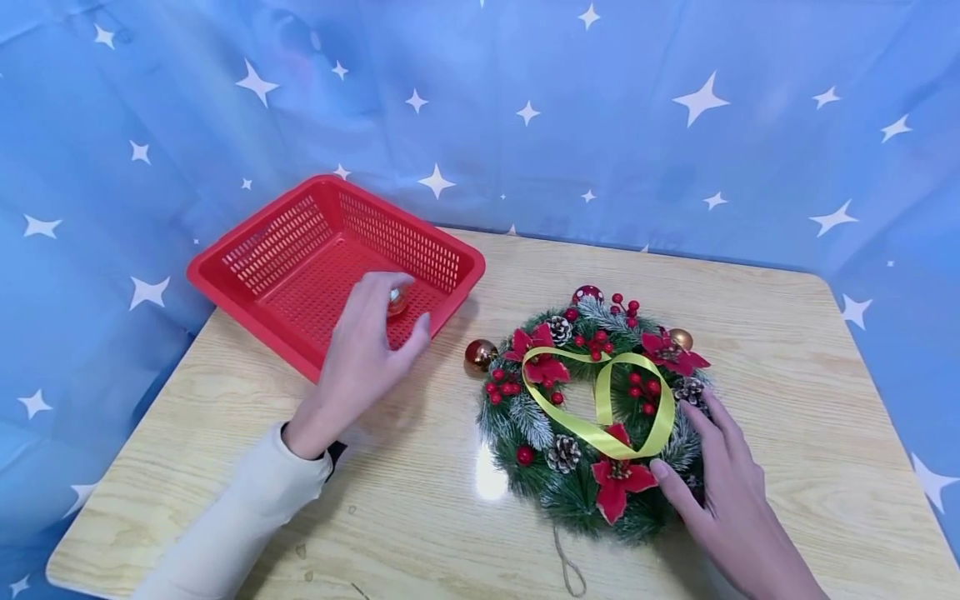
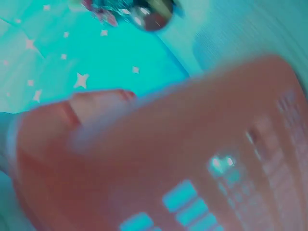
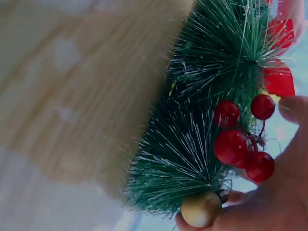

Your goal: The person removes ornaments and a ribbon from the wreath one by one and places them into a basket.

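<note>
Basket: red, perforated sides, L rear of wood-top table.
L hand: over bskt's near R side; thumb & fingers well apart, fingers bent, nothing seen gripped.
Orange ball: inside bskt, seen betw. L thumb & fingers; contact w/ hand can't tell.
Brown ball: shiny, at wreath's L edge, outside bskt.
Wreath: flat on tbl, R of bskt; red flowers, berries, pinecones.
Ribbon: yellow, looped across wreath top.
R hand: on wreath's R side, thumb spread wide of fingers; wrist view shows fingers by gold ball.
</note>
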Action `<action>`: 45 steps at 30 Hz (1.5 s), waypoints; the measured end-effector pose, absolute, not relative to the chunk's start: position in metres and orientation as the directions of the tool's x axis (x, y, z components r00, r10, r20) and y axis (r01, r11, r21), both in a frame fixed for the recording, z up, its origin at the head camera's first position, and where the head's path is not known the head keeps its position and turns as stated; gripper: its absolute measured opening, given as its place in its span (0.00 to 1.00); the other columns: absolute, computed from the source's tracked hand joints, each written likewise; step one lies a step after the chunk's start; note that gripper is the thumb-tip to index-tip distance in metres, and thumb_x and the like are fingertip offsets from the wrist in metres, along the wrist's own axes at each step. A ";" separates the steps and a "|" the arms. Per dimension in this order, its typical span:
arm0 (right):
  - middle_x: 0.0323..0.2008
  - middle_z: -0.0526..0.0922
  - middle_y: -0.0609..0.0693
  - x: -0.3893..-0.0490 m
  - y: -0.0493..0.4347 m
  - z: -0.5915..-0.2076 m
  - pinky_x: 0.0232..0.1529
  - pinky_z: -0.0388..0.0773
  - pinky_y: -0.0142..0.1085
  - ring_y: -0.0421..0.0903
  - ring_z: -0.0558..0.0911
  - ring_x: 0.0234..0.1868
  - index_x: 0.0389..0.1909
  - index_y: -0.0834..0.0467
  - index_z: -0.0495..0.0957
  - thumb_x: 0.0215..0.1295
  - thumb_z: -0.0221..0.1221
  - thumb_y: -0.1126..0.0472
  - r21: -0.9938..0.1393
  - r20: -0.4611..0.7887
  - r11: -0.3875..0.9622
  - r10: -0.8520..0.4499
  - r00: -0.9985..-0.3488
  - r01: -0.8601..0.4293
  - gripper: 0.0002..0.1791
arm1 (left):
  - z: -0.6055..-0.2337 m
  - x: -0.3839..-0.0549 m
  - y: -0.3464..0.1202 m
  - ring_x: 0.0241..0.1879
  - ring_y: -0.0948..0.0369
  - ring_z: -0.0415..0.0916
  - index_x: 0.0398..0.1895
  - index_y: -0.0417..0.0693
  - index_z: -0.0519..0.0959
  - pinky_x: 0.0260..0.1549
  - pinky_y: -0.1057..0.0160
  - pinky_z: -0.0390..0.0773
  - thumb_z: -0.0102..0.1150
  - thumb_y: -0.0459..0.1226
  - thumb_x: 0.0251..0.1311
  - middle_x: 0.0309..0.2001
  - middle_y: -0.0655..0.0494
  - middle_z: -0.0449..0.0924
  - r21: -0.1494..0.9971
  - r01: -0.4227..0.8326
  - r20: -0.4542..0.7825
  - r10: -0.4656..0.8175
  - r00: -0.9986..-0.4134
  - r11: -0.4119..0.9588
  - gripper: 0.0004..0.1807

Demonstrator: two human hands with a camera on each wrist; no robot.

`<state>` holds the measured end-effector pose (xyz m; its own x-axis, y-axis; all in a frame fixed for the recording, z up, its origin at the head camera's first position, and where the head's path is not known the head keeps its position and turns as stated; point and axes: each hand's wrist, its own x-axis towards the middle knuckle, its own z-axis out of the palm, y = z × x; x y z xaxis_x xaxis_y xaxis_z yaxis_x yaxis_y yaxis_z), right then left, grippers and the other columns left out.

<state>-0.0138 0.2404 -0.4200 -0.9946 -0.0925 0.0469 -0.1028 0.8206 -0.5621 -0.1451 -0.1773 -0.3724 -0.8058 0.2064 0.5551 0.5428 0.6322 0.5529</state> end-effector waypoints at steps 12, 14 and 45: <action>0.88 0.41 0.62 -0.023 0.239 -0.429 0.54 0.56 0.80 0.71 0.49 0.82 0.87 0.61 0.50 0.76 0.67 0.44 -0.472 0.096 0.873 -0.092 -0.991 -0.127 0.53 | -0.378 -0.123 -0.149 0.68 0.52 0.72 0.71 0.39 0.72 0.69 0.48 0.74 0.69 0.38 0.68 0.68 0.47 0.76 0.641 0.652 0.538 0.368 -0.758 0.405 0.31; 0.88 0.40 0.63 -0.023 0.239 -0.431 0.53 0.57 0.80 0.72 0.50 0.82 0.87 0.61 0.50 0.74 0.68 0.43 -0.459 0.096 0.880 -0.090 -0.991 -0.125 0.54 | -0.381 -0.121 -0.145 0.68 0.51 0.72 0.71 0.38 0.72 0.70 0.49 0.73 0.69 0.38 0.68 0.68 0.48 0.76 0.643 0.658 0.536 0.384 -0.752 0.391 0.31; 0.88 0.45 0.59 -0.032 0.262 -0.428 0.51 0.59 0.80 0.66 0.51 0.84 0.87 0.57 0.55 0.62 0.75 0.61 -0.426 0.143 0.868 -0.213 -0.967 -0.254 0.56 | -0.410 -0.112 -0.134 0.67 0.52 0.72 0.74 0.41 0.69 0.66 0.52 0.75 0.68 0.37 0.69 0.70 0.50 0.73 0.641 0.567 0.325 0.487 -0.811 0.517 0.32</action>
